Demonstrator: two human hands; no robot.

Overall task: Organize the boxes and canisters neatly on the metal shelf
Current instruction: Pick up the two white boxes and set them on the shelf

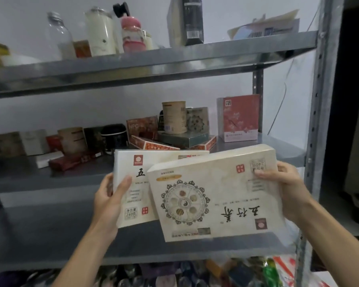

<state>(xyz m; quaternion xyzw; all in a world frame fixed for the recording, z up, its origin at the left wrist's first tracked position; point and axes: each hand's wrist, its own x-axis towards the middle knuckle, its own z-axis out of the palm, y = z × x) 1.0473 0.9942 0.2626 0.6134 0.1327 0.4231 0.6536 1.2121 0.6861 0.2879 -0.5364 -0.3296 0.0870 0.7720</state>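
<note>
Two flat cream boxes with printed characters are held in front of the metal shelf. My left hand grips the left edge of the rear cream box. My right hand grips the right edge of the front cream box, which overlaps the rear one and is turned upside down. Behind them on the middle shelf stand a tan canister, a patterned canister, a pink box and a pile of flat orange boxes.
Further left on the middle shelf are a black jar, another tan canister, small boxes and a dark red packet. The top shelf carries bottles and a dark box. A steel upright bounds the right side.
</note>
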